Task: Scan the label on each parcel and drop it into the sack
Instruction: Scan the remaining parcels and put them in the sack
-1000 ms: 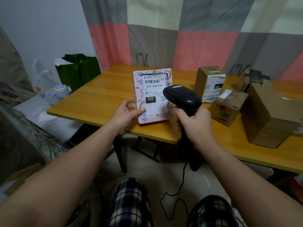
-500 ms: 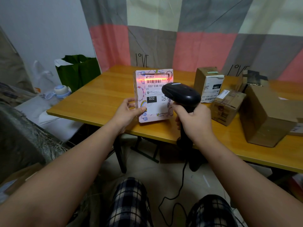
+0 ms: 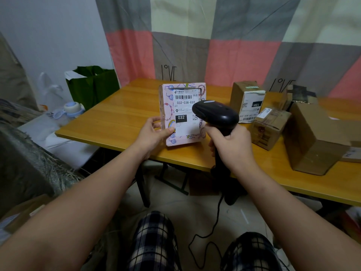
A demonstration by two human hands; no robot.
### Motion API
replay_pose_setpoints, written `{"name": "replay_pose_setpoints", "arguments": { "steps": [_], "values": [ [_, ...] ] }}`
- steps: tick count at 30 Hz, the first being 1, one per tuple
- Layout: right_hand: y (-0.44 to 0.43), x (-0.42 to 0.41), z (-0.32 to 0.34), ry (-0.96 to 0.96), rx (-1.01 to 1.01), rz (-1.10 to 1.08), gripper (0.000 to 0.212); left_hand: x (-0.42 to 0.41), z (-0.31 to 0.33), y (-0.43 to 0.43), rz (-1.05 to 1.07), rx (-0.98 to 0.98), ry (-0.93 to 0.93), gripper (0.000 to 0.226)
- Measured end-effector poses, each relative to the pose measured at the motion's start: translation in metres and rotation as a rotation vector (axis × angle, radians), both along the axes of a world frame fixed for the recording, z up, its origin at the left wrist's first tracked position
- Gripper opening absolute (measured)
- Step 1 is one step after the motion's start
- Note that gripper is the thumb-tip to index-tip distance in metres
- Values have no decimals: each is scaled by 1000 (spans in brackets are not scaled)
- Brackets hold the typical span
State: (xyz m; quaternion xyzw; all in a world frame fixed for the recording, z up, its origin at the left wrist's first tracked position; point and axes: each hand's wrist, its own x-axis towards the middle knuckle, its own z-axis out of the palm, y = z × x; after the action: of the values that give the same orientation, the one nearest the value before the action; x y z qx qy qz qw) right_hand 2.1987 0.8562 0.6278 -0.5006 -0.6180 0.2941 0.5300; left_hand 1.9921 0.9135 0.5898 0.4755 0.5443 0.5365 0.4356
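Observation:
A pink patterned parcel (image 3: 172, 106) stands upright near the front edge of the wooden table (image 3: 125, 118), its white label with a barcode facing me. My left hand (image 3: 154, 132) grips its lower left edge, thumb on the front face. My right hand (image 3: 232, 143) is wrapped round the handle of a black corded barcode scanner (image 3: 214, 112), whose head points at the label and covers its right side. No red scan line shows on the label. At the far left a grey woven sack (image 3: 23, 171) hangs low beside my left arm.
Several brown cardboard parcels sit on the table's right half: a tall labelled one (image 3: 247, 100), a small taped one (image 3: 268, 127) and a large box (image 3: 312, 137). A green bag (image 3: 93, 85) and a water bottle (image 3: 72, 110) stand left of the table. The scanner's cable (image 3: 211, 233) trails between my knees.
The red scan line that lit the barcode half a second ago has gone out. Parcel and both hands have barely shifted.

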Motion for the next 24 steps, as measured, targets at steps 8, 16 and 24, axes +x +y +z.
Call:
{"name": "replay_pose_setpoints", "arguments": {
  "steps": [8,16,24],
  "values": [
    [-21,-43,-6,63,-19,265,14,-35,-2,-79,135,154,40,63],
    [-76,-163,-43,-9,-126,684,11,-130,-40,-235,601,257,109,61],
    [-117,-267,-71,-226,-176,893,12,-234,-61,-344,1005,-41,749,71]
  ]
}}
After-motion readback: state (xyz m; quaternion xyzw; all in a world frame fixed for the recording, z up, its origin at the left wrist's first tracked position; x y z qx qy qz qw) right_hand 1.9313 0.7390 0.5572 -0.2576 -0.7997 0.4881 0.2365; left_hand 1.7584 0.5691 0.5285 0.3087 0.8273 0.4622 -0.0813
